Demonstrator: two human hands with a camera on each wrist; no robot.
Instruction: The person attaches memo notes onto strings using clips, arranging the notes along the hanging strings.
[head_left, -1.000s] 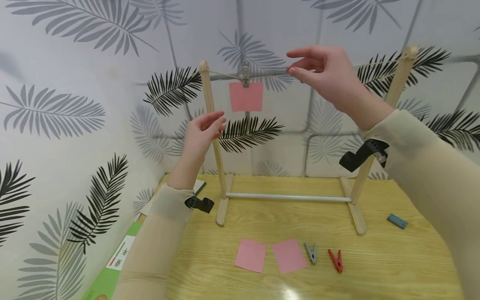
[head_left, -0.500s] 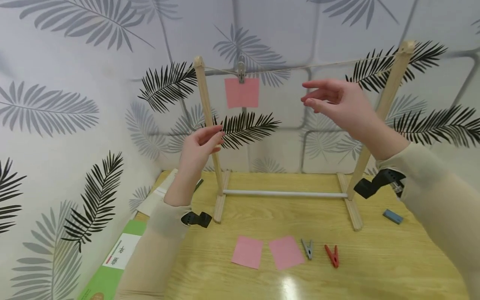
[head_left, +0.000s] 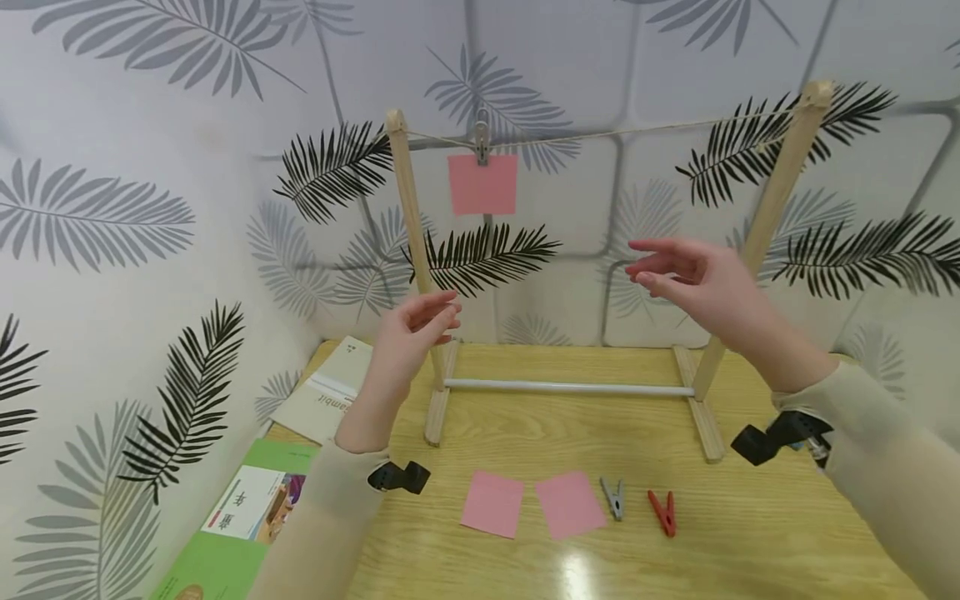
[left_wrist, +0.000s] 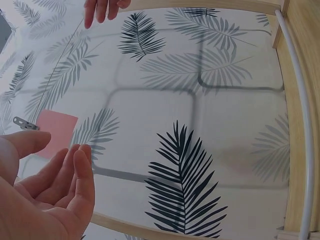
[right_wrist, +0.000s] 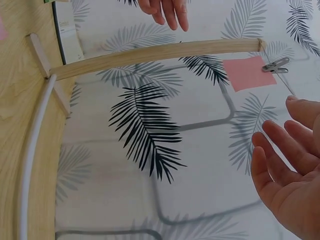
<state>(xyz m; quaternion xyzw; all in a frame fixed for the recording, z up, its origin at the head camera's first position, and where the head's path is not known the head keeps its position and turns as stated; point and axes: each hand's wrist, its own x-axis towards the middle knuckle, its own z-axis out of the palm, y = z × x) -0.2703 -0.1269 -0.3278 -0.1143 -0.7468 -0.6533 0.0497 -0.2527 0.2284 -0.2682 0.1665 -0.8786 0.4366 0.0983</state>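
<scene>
A pink paper square point(head_left: 483, 185) hangs from a string point(head_left: 637, 131), held there by a grey clothespin point(head_left: 482, 142) near the left post. Below and left of it my left hand point(head_left: 408, 342) is in the air with loosely bent fingers and nothing in them. My right hand point(head_left: 701, 283) is also empty, raised in front of the right post. On the table lie two more pink squares, a left one point(head_left: 492, 504) and a right one point(head_left: 570, 504). Beside them are a second grey clothespin point(head_left: 612, 498) and a red clothespin point(head_left: 663, 512).
The wooden frame has a left post point(head_left: 411, 212), a right post point(head_left: 787, 179) and a white crossbar point(head_left: 570, 387) low between its feet. A beige notebook point(head_left: 318, 408) and a green book point(head_left: 206, 562) lie at the table's left edge, by the patterned wall.
Both hands have come down, the right one away from the string and outward to the right. The hanging paper stays clipped. More of the notebook shows now.
</scene>
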